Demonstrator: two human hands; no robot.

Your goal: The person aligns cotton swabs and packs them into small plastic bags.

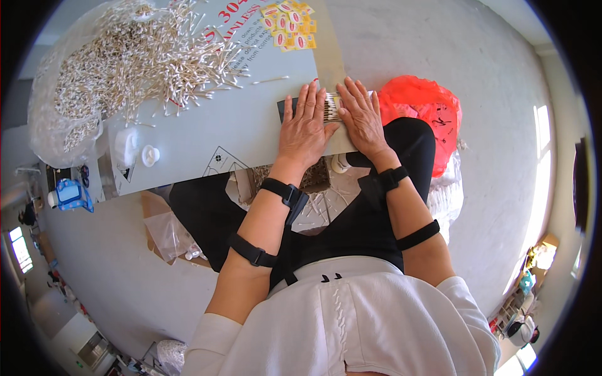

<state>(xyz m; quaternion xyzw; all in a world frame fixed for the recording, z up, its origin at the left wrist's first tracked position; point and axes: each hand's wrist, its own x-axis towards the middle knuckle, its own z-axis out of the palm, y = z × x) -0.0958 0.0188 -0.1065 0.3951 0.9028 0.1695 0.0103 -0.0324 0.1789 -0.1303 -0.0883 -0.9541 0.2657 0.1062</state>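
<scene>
Both hands lie flat, palms down, at the table's right front corner. Between them shows a short row of cotton swabs (pixel 330 108). My left hand (pixel 304 128) has its fingers stretched out over the left part of a flat pack, whose dark end (pixel 281 111) sticks out beside it. Over the row's right side rests my right hand (pixel 362 122), fingers straight and close together. A pale edge of the pack peeps out past its fingertips. The palms hide most of what lies beneath. One loose cotton swab (pixel 271 79) lies on the table just beyond my left hand.
A large heap of cotton swabs (pixel 157 56) spills from a clear plastic bag (pixel 45 119) at the left. Small yellow labels (pixel 291 28) lie at the back. Near the front edge stands a white round container (pixel 150 155). A red plastic bag (pixel 407 94) hangs at right.
</scene>
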